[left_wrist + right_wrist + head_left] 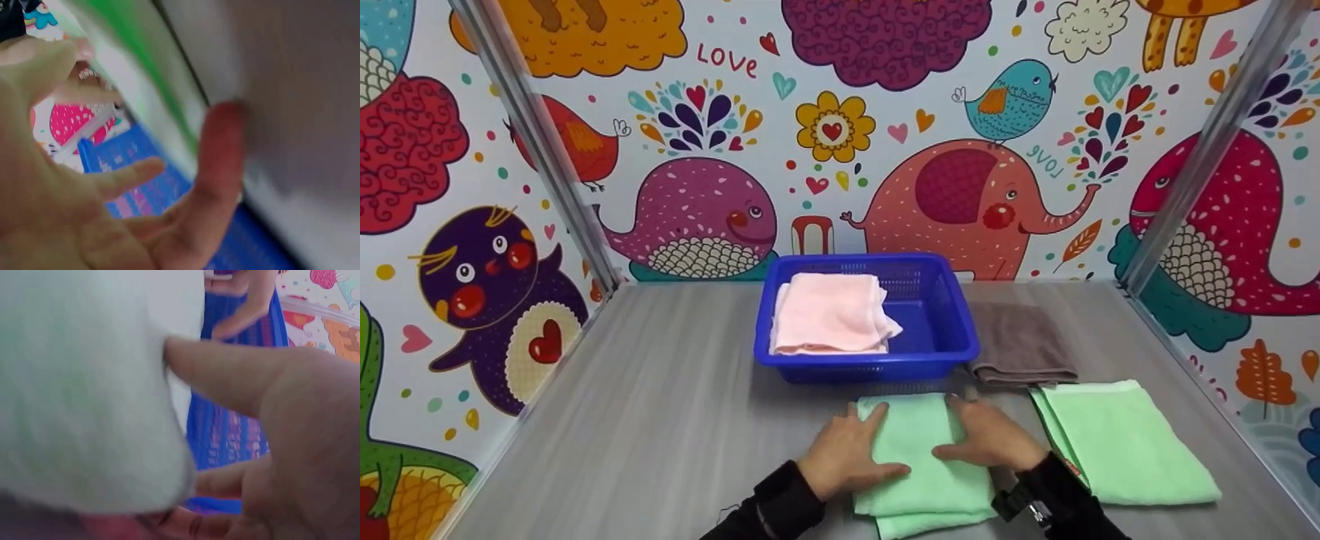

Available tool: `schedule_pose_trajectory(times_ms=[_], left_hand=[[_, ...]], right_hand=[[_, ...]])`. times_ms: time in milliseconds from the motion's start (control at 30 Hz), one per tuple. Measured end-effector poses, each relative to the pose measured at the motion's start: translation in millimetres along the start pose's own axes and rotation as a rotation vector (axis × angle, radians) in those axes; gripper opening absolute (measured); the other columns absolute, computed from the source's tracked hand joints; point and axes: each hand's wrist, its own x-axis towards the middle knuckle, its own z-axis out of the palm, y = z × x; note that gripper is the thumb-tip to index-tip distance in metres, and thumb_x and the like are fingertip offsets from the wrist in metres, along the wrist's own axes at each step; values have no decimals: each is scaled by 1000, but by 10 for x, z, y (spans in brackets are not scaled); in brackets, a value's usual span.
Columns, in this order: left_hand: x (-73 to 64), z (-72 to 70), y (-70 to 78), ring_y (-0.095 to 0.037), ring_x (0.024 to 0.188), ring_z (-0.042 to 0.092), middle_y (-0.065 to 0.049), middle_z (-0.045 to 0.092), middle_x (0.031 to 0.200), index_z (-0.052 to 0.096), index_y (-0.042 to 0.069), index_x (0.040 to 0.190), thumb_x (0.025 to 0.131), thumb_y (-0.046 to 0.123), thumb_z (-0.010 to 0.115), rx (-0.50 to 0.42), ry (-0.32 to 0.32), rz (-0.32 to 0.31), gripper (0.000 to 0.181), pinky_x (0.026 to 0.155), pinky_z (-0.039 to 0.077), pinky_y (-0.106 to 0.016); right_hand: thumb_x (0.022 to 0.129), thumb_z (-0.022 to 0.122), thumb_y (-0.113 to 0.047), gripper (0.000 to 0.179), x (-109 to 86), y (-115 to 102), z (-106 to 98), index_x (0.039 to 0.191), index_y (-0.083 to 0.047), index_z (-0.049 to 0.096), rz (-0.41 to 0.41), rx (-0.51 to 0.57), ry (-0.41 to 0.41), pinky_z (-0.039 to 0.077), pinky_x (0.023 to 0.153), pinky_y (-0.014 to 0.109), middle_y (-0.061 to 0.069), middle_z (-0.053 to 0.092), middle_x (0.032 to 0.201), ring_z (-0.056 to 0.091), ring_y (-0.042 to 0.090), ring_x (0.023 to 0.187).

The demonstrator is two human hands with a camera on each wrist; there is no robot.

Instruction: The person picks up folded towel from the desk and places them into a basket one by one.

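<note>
A folded light-green towel lies on the table before me, below the basket. My left hand is at its left side, fingers spread toward the far left corner and thumb over the top. In the left wrist view, a fingertip meets the table beside the towel's edge. On the opposite side, my right hand touches the towel with fairly straight fingers at the far right corner. Its thumb lies against the cloth in the right wrist view; the lower fingers are partly hidden by the towel.
Beyond the towel stands a blue plastic basket holding folded pink towels. A folded brown towel lies to the basket's right, with another green towel nearer me. Patterned walls and metal posts border the grey table.
</note>
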Motion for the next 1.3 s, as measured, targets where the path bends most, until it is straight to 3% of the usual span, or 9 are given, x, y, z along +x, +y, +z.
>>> schedule_pose_trajectory(times_ms=[100, 300, 533, 733, 867, 1100, 1300], left_hand=[[16, 50, 52, -49, 101, 68, -36, 57, 133, 47, 11, 151, 80, 55, 81, -105, -31, 23, 90, 88, 57, -49], [47, 83, 83, -28, 91, 66, -14, 60, 114, 49, 18, 140, 78, 31, 87, -255, -56, 67, 74, 78, 54, -35], [82, 88, 88, -16, 94, 62, -5, 62, 112, 53, 20, 138, 74, 13, 83, -342, 12, 157, 71, 79, 51, -28], [65, -111, 153, -12, 102, 60, -4, 63, 118, 55, 19, 139, 74, 7, 81, -403, 113, 248, 70, 85, 51, -26], [38, -287, 203, -14, 105, 60, -7, 63, 123, 55, 18, 140, 77, 6, 80, -443, 156, 288, 69, 87, 51, -26], [130, -504, 223, -15, 99, 58, -10, 61, 124, 58, 23, 142, 84, 9, 78, -442, 211, 270, 63, 81, 50, -27], [289, -647, 200, -23, 115, 61, -16, 58, 139, 68, 25, 133, 92, 8, 72, -451, 260, 227, 44, 96, 52, -37]], right_hand=[[76, 88, -29, 89, 0, -38, 52, 142, 16, 48, -43, 59, 0, 50, 98, 63, 34, 64, 129, 64, 49, 116], [78, 85, -18, 79, 3, -77, 95, 141, 15, 50, -117, 95, 0, 48, 101, 64, 34, 61, 135, 60, 51, 122], [73, 84, -11, 72, 4, -124, 6, 136, 12, 56, -142, 70, 32, 50, 98, 63, 30, 65, 129, 63, 48, 117], [79, 86, -12, 68, -52, -247, -257, 138, 7, 58, -132, 29, 56, 46, 102, 64, 23, 68, 131, 65, 42, 118], [83, 86, -16, 70, -112, -352, -444, 144, 0, 57, -105, 19, 83, 52, 94, 53, 17, 69, 133, 67, 35, 115], [87, 81, -9, 67, -126, -400, -659, 149, -11, 56, -137, 24, 176, 52, 86, 42, 15, 69, 135, 67, 25, 109], [89, 79, -4, 56, 52, -363, -819, 142, -17, 65, -177, 58, 247, 50, 88, 37, 10, 68, 138, 64, 21, 108]])
